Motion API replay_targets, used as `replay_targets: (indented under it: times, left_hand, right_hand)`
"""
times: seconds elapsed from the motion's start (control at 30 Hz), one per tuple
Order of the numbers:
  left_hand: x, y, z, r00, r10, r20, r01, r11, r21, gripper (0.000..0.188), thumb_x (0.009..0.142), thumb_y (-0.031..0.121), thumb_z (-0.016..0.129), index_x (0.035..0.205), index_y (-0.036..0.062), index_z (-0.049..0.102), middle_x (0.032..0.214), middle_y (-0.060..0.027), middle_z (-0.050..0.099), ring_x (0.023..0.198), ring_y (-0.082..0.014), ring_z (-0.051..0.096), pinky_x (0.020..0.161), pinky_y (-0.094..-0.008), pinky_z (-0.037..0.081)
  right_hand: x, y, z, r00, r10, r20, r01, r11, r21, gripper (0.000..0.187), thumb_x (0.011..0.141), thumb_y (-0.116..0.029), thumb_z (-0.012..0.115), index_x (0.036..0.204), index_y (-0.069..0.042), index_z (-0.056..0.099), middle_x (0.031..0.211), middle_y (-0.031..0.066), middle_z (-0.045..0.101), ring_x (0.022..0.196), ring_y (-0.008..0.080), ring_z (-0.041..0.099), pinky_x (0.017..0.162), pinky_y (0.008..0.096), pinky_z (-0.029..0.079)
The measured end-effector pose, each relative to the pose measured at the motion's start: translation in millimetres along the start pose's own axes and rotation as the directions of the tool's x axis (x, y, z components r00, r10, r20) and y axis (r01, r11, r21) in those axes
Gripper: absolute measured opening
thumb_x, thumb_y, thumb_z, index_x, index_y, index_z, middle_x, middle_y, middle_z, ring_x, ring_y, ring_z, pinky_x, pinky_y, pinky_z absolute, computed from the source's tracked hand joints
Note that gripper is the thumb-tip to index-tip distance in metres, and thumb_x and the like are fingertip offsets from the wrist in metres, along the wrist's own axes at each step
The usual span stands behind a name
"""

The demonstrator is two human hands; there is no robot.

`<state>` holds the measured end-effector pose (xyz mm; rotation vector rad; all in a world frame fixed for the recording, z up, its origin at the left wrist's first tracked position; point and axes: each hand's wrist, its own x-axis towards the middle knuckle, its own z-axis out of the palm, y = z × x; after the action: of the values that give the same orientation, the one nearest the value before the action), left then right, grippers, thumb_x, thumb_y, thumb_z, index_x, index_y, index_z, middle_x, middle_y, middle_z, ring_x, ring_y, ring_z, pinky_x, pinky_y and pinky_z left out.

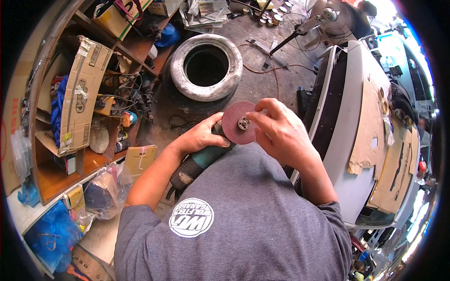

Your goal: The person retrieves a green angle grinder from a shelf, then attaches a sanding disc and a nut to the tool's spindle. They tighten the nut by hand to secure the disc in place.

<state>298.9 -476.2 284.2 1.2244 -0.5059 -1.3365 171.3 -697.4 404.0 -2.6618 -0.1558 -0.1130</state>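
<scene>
My left hand [205,136] is closed round the head of a green and black angle grinder [206,157], whose body lies against the front of my grey shirt. A round reddish-brown sanding disc [232,126] sits on the grinder and faces up. At its centre is a metal lock nut [243,123]. Over the right edge of the disc, my right hand [281,129] has its fingers bent, with the fingertips at the disc close beside the nut. The grinder's far end and part of its head are hidden by my left hand and the disc.
A worn, whitish tyre [206,68] lies on the floor ahead. Wooden shelves with a cardboard box [84,98] and tangled cables stand at left. At right is a grey car body panel [349,126] with cardboard on it. A fan [335,18] stands far right.
</scene>
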Motion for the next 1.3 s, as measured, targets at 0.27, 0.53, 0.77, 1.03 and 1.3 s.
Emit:
replay_targets:
  times: [0.27, 0.53, 0.77, 1.03, 1.3]
  left_hand:
    - [1, 0, 1, 1.0, -0.019, 0.012, 0.019, 1.0, 0.012, 0.086, 0.079, 0.011, 0.084, 0.155, -0.0013, 0.047, 0.14, -0.0103, 0.064, 0.129, -0.0167, 0.057, 0.114, -0.0337, 0.045]
    - [0, -5, 0, 1.0, 0.011, -0.009, -0.011, 1.0, 0.018, 0.085, 0.079, 0.012, 0.085, 0.154, -0.001, 0.048, 0.139, -0.0098, 0.064, 0.129, -0.0168, 0.057, 0.114, -0.0336, 0.045]
    - [1, -4, 0, 1.0, -0.008, 0.01, 0.008, 1.0, -0.024, 0.083, 0.08, 0.01, 0.086, 0.153, -0.0001, 0.049, 0.136, -0.009, 0.065, 0.126, -0.0159, 0.058, 0.112, -0.0331, 0.047]
    - [0, -2, 0, 1.0, -0.003, -0.005, 0.003, 1.0, 0.003, 0.082, 0.08, 0.01, 0.085, 0.153, 0.0001, 0.049, 0.134, -0.009, 0.066, 0.124, -0.0153, 0.059, 0.11, -0.0332, 0.048]
    - [0, 2, 0, 1.0, 0.0, -0.009, 0.0, 1.0, 0.008, 0.083, 0.079, 0.011, 0.086, 0.153, 0.0005, 0.049, 0.136, -0.0093, 0.065, 0.128, -0.0166, 0.058, 0.114, -0.0337, 0.045]
  right_hand:
    - [5, 7, 20, 0.995, -0.059, 0.084, 0.071, 0.986, -0.151, 0.02, 0.09, -0.02, 0.075, 0.108, -0.01, 0.072, 0.106, 0.0097, 0.063, 0.098, 0.0291, 0.068, 0.084, 0.0432, 0.056]
    - [5, 7, 15, 0.993, -0.086, 0.08, 0.093, 0.991, -0.094, 0.028, 0.089, -0.03, 0.079, 0.099, -0.006, 0.067, 0.103, 0.0116, 0.064, 0.095, 0.0298, 0.069, 0.082, 0.0439, 0.058]
    - [3, 0, 24, 0.98, 0.164, 0.109, -0.139, 0.969, -0.204, 0.027, 0.087, -0.025, 0.079, 0.104, -0.007, 0.069, 0.108, 0.0122, 0.064, 0.098, 0.0308, 0.07, 0.085, 0.0441, 0.058]
    - [5, 14, 14, 0.985, -0.113, 0.127, 0.123, 0.99, -0.066, 0.029, 0.088, -0.027, 0.078, 0.107, -0.007, 0.069, 0.11, 0.011, 0.065, 0.102, 0.0305, 0.068, 0.086, 0.0446, 0.057]
    - [0, 3, 25, 0.995, 0.077, 0.062, -0.067, 0.987, -0.146, 0.033, 0.088, -0.025, 0.081, 0.116, -0.008, 0.072, 0.112, 0.0104, 0.067, 0.1, 0.0298, 0.068, 0.085, 0.0432, 0.057]
